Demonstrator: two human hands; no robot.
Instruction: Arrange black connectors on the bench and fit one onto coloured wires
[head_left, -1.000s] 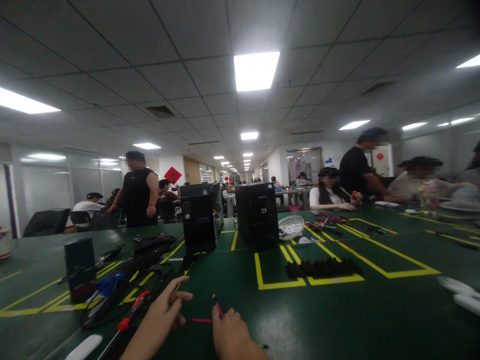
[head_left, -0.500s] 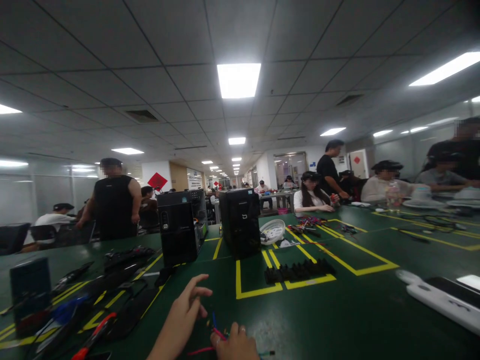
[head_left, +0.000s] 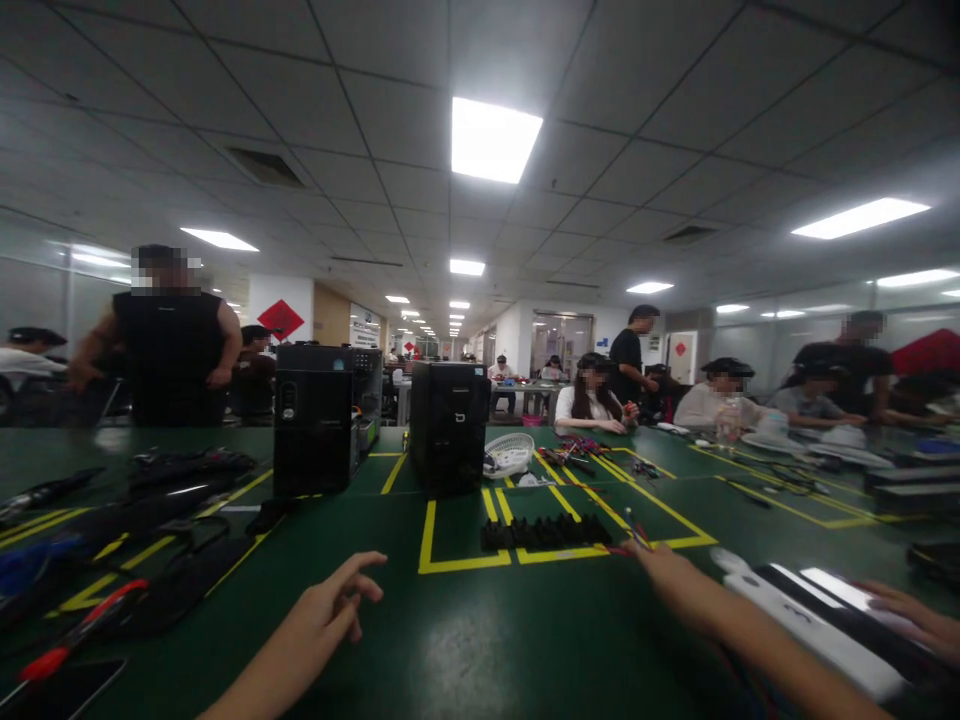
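My left hand [head_left: 330, 605] hovers low over the green table [head_left: 480, 640], fingers spread, holding nothing. My right arm stretches out to the right. My right hand [head_left: 664, 568] pinches a few thin coloured wires [head_left: 634, 527], red and blue, whose tips stick up just right of a black ridged strip [head_left: 544, 531]. The strip lies on yellow tape lines [head_left: 429, 535].
Two black computer towers [head_left: 313, 415] [head_left: 450, 425] stand mid-table, with a white basket [head_left: 508, 453] beside them. Tools and a red-handled screwdriver [head_left: 82, 630] lie at the left. A white power strip [head_left: 810, 630] lies at the right, another person's hand [head_left: 911, 612] by it. Several people sit and stand behind.
My right hand has left its place beside my left hand and reached forward and right with the wires. The view has swung to the right. My left hand stays open.
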